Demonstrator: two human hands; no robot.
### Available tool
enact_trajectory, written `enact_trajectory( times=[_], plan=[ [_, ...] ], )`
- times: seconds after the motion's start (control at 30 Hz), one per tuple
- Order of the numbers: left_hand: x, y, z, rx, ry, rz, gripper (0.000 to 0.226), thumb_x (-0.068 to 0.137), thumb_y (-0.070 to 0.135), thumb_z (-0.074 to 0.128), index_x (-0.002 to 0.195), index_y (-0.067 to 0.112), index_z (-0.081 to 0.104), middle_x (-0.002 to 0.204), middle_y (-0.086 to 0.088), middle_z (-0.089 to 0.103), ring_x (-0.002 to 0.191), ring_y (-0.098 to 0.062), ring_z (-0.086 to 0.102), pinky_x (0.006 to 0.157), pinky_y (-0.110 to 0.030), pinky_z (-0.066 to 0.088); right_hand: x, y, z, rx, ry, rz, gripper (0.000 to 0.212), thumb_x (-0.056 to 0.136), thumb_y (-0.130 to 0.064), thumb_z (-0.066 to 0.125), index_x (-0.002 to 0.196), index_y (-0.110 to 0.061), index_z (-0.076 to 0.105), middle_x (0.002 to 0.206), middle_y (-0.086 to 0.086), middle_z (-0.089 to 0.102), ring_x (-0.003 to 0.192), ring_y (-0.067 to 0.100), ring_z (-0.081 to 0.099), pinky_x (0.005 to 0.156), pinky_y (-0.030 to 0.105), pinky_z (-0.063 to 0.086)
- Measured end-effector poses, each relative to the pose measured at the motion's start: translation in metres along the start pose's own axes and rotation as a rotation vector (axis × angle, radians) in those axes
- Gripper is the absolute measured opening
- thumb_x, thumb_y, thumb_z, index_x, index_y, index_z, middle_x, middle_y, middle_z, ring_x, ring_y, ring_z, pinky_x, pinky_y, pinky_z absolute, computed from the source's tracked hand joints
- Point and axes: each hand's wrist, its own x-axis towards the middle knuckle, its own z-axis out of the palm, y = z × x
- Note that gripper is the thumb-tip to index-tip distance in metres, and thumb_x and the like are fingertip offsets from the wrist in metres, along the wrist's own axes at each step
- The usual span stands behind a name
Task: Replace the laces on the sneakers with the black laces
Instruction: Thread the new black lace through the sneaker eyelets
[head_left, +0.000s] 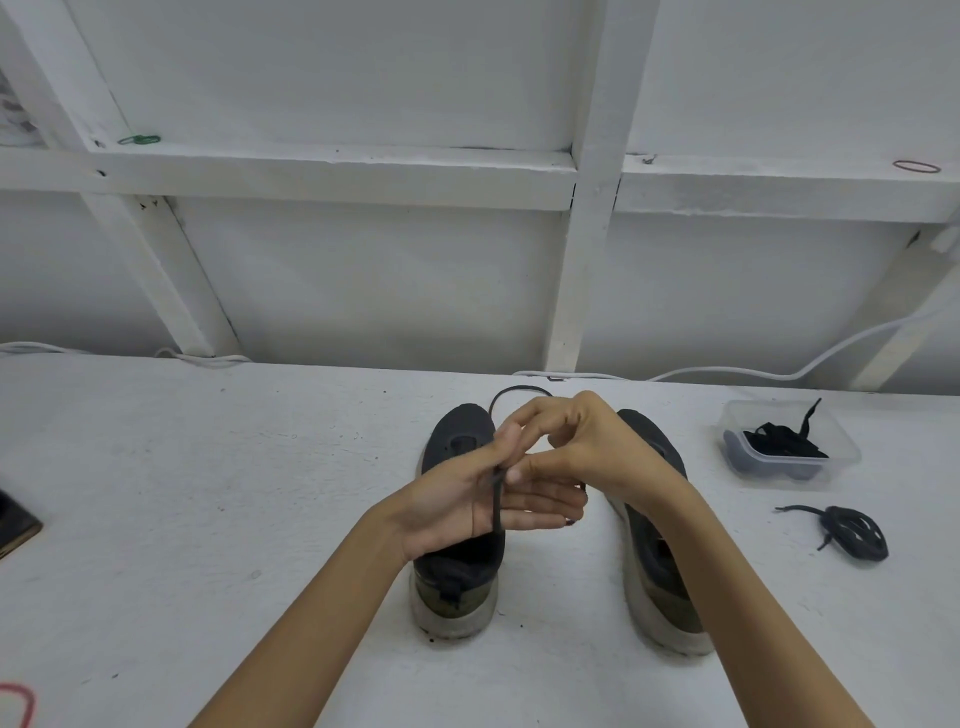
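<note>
While my left hand (462, 501) and right hand (589, 447) each pinch the flat black woven lace (497, 506) between curled fingertips (509, 434), its loop arcs above the dark knit, pale-rubber-soled left sneaker (454, 441).

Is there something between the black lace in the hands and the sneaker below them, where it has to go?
Nothing visible stands between them. The left hand and right hand hold the lace over the sneaker on the left; only the left hand itself hides the middle of it.
</note>
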Motion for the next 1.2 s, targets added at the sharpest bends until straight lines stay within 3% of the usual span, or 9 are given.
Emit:
enact_trajectory(
  times=[0.1,0.23,0.33,0.43,0.57,0.73,0.87,1.03,1.2],
  plan=[
    [-0.001,0.002,-0.001,0.036,0.002,0.068,0.049,0.103,0.035,0.031,0.132,0.001,0.051,0.115,-0.024,0.066,0.114,-0.035,0.062,0.092,-0.032,0.053,-0.001,0.002,-0.002,-0.002,-0.02,0.014,0.014,0.068,-0.007,0.086,0.078,-0.013,0.079,0.095,-0.002,0.07,0.087,0.018,0.065,0.085,0.049,0.05],
    [-0.003,0.008,0.002,0.075,0.006,0.084,0.048,0.102,0.033,0.033,0.124,-0.001,0.06,0.114,-0.023,0.067,0.111,-0.031,0.065,0.089,-0.028,0.054,-0.005,0.004,-0.004,0.089,-0.002,0.045,0.021,0.074,-0.025,0.083,0.086,-0.011,0.074,0.101,0.005,0.066,0.079,0.038,0.063,0.069,0.045,0.048],
    [-0.001,0.01,0.003,0.043,0.027,0.088,0.048,0.101,0.032,0.036,0.128,-0.003,0.056,0.118,-0.021,0.067,0.112,-0.031,0.065,0.09,-0.029,0.054,-0.01,0.01,-0.004,0.219,-0.011,0.033,0.029,0.083,-0.031,0.073,0.098,-0.006,0.07,0.11,0.019,0.063,0.091,0.049,0.06,0.074,0.049,0.05],
    [0.001,0.008,0.004,-0.001,0.054,0.072,0.047,0.101,0.031,0.039,0.127,-0.003,0.058,0.121,-0.026,0.064,0.112,-0.033,0.064,0.089,-0.029,0.055,-0.01,0.02,-0.001,0.258,0.007,0.046,0.038,0.083,-0.041,0.067,0.099,-0.006,0.068,0.108,0.02,0.065,0.094,0.041,0.062,0.085,0.047,0.052],
    [-0.002,0.006,0.004,-0.057,0.081,0.052,0.04,0.095,0.029,0.043,0.109,0.008,0.074,0.106,-0.016,0.072,0.102,-0.026,0.07,0.084,-0.026,0.056,-0.009,0.03,-0.01,0.422,0.156,0.091,0.034,0.076,-0.041,0.072,0.088,-0.011,0.062,0.09,0.011,0.057,0.06,0.014,0.045,0.056,0.025,0.033],
    [-0.006,0.015,0.004,-0.106,0.095,0.115,0.039,0.093,0.027,0.043,0.104,0.009,0.076,0.097,-0.013,0.075,0.092,-0.022,0.073,0.075,-0.023,0.057,-0.01,0.056,-0.005,0.068,0.089,0.125,0.023,0.071,-0.031,0.084,0.088,-0.018,0.074,0.079,0.025,0.066,0.066,0.033,0.054,0.069,0.042,0.047],
    [-0.008,0.031,0.005,-0.082,0.105,0.219,0.039,0.092,0.025,0.042,0.101,0.011,0.077,0.094,-0.009,0.075,0.089,-0.018,0.073,0.072,-0.021,0.057,-0.01,0.067,0.009,-0.06,0.047,0.153,0.015,0.076,-0.011,0.082,0.072,-0.023,0.075,0.06,-0.015,0.065,0.049,0.003,0.04,0.056,0.017,0.036],
    [-0.011,0.051,-0.004,-0.038,0.122,0.334,0.035,0.091,0.015,0.044,0.105,0.009,0.075,0.099,-0.012,0.074,0.096,-0.022,0.072,0.078,-0.023,0.058,-0.016,0.072,0.018,-0.164,-0.013,0.194,0.008,0.076,-0.019,0.083,0.073,-0.02,0.075,0.059,-0.011,0.064,0.047,0.003,0.041,0.052,0.013,0.032],
    [-0.011,0.068,-0.022,-0.059,0.155,0.425,0.034,0.091,0.01,0.043,0.107,0.006,0.073,0.105,-0.014,0.073,0.1,-0.024,0.07,0.081,-0.025,0.057,-0.03,0.079,0.025,-0.162,-0.044,0.237,0.018,0.073,-0.027,0.085,0.07,-0.021,0.068,0.058,-0.007,0.056,0.049,0.006,0.043,0.053,0.022,0.037]
  ],
)
